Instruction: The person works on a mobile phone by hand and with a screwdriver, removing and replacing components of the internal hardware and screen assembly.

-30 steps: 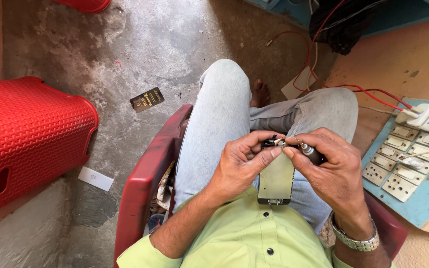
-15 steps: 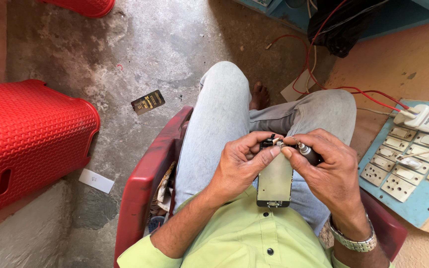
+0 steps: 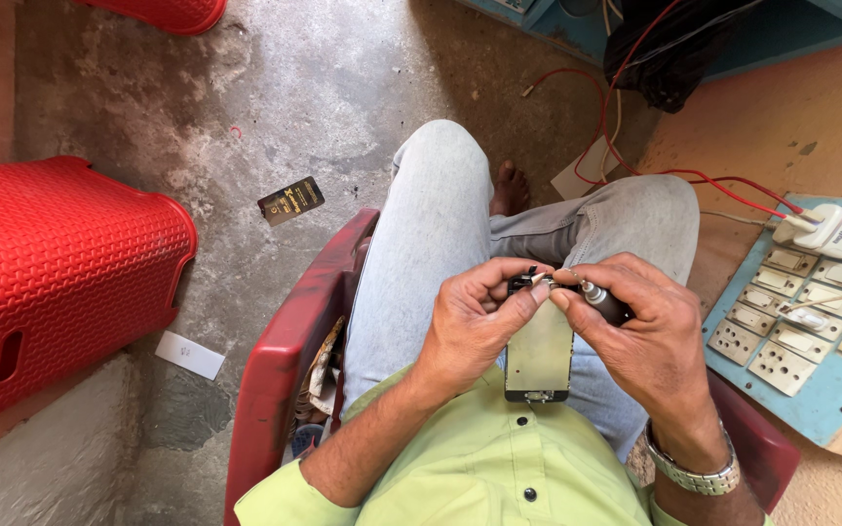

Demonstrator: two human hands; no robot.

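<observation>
On grey concrete floor (image 3: 275, 107), red chair (image 3: 289, 360).

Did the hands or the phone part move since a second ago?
Hardly. Left hand and right hand still pinch the top of the phone part, the right still holding the small screwdriver there. Only the view shifted slightly. Nothing was picked up or let go.

Black-gold packet (image 3: 290, 201) and white slip (image 3: 189, 355) on floor
</observation>
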